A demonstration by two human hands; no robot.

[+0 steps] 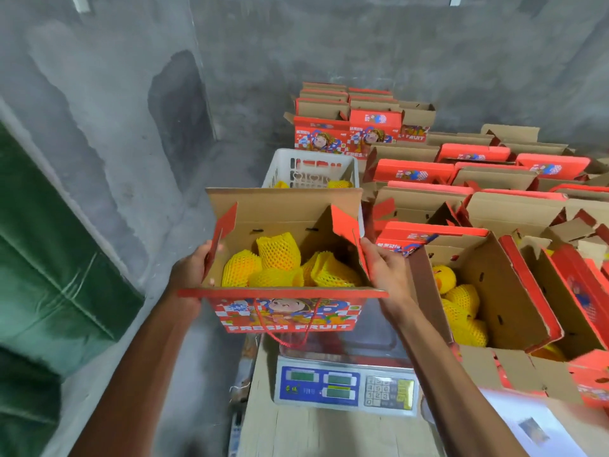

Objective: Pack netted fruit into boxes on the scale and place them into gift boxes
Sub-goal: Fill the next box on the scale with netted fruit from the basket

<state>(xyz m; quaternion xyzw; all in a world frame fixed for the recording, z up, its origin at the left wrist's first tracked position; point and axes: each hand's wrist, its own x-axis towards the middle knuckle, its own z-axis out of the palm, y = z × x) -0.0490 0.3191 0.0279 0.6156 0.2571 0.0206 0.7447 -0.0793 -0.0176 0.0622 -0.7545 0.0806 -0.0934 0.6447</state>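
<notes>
Red cardboard filled the frame as I held a loaded gift box (286, 313) above the scale (346, 382), my left hand (191, 272) gripping its left side flap and my right hand (384, 270) curled on the right one. Netted fruit (280, 262) in yellow foam sleeves already lay inside; by my reckoning that box was packed and only its weighing or setting-down remained. Behind it stood a white crate (313, 166) with a few sleeved fruit showing. To the right, a second open box (494, 291) also held fruit, while rows of boxes (478, 179) beyond looked unfilled, so much was left. Whether the held box touched the pan I could not tell; the scale's readout was blurred, and the near right-hand boxes were cut off.
</notes>
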